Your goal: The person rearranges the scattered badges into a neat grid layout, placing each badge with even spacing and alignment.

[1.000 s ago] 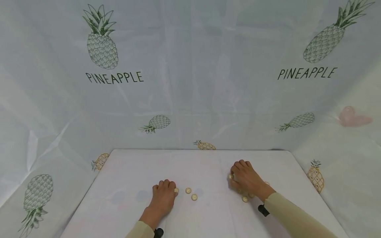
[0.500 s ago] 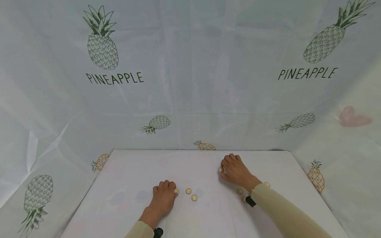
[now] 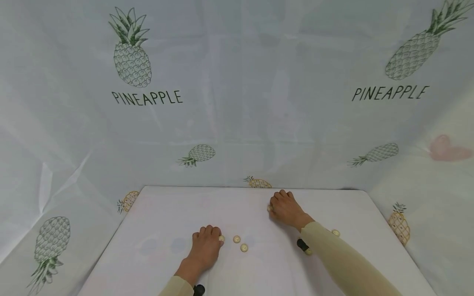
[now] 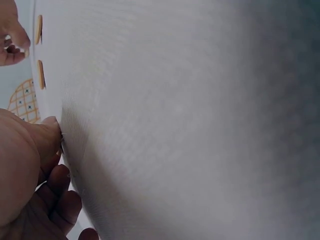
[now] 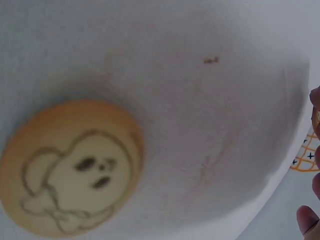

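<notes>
Small round biscuits lie on a white-covered table. My left hand (image 3: pixel 205 246) rests at the table's middle left and pinches a biscuit (image 3: pixel 221 238) between thumb and fingers. In the left wrist view, its thumb (image 4: pixel 47 137) and curled fingers meet at the cloth. Farther back and to the right, my right hand (image 3: pixel 286 209) pinches another biscuit (image 3: pixel 270 208) at its left side. Two loose biscuits, one nearer the left hand (image 3: pixel 236 239) and one slightly closer to me (image 3: pixel 244 247), lie between the hands. Up close in the right wrist view, a biscuit (image 5: pixel 75 167) bears a printed animal face.
Under the right forearm a biscuit (image 3: pixel 308 251) shows partly behind the black wrist camera (image 3: pixel 302 245). One more biscuit (image 3: pixel 335 233) lies right of that sleeve. A pineapple-printed sheet (image 3: pixel 237 102) rises behind the table (image 3: pixel 177 205) and along its sides.
My right hand has moved left and toward the back of the table, carrying its biscuit. My left hand keeps its place and grip. The head view has shifted slightly.
</notes>
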Tool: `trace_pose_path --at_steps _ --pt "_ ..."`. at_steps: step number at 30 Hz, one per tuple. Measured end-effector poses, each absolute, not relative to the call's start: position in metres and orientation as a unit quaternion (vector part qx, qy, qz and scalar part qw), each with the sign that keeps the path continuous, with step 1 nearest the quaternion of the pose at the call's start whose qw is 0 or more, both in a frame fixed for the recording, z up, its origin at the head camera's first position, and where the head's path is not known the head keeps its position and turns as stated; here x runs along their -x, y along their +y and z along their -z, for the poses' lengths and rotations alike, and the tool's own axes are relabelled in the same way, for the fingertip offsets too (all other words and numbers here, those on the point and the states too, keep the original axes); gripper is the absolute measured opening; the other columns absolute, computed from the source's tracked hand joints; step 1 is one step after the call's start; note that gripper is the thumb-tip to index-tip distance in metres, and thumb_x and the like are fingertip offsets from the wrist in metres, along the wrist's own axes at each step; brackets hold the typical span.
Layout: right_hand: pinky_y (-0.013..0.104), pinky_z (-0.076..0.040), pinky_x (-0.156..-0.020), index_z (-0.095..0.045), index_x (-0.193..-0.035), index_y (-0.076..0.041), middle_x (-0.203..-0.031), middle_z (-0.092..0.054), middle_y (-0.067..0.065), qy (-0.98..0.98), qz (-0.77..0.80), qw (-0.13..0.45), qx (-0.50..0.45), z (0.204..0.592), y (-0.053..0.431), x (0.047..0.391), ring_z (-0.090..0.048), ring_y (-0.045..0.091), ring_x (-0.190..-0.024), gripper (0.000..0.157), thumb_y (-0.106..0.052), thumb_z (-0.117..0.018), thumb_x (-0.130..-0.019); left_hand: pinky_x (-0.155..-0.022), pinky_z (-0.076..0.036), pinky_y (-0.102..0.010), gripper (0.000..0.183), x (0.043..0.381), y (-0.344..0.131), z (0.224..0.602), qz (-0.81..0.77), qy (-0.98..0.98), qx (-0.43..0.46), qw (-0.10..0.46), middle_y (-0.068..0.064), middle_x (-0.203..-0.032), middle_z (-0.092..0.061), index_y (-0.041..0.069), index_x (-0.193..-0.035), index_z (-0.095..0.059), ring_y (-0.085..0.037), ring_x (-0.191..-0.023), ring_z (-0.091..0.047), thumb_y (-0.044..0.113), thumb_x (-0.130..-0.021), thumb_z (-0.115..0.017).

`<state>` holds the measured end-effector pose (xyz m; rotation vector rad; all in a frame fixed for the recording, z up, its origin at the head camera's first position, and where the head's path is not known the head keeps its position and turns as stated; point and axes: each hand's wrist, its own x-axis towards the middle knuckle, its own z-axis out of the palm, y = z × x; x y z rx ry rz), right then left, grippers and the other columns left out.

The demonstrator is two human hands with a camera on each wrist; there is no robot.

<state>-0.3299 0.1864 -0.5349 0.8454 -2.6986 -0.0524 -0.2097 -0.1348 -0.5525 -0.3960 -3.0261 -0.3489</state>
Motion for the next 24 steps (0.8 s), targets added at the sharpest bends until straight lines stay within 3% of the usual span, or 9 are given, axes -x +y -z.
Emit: trace_pose_path --at_steps 17,24 --pt "0.046 -0.039 -0.082 -0.064 -0.09 -0.012 -0.095 -0.059 0.003 -0.956 -0.023 0.108 -0.27 0.5395 0.192 0.3307 -0.044 0.024 -0.088 0.017 -0.026 -0.072 -0.095 -0.087 -0.042 -0.052 0.024 0.2132 -0.1348 0.556 0.127 -0.985 0.116 0.023 -0.002 -0.097 -0.053 0.009 -0.111 -0.061 -0.022 -0.092 -0.046 0.026 -0.1 -0.073" --pt "0.044 -0.039 -0.08 -0.065 -0.088 -0.014 -0.094 -0.061 0.002 -0.951 -0.037 0.133 -0.278 0.5441 0.1929 0.3317 -0.045 0.023 -0.087 0.015 -0.025 -0.074 -0.093 -0.087 -0.042 -0.053 0.023 0.2127 -0.1351 0.555 0.141 -0.984 0.112 0.02 -0.001 -0.097 -0.053 0.01 -0.111 -0.061 -0.021 -0.092 -0.046 0.026 -0.1 -0.074"
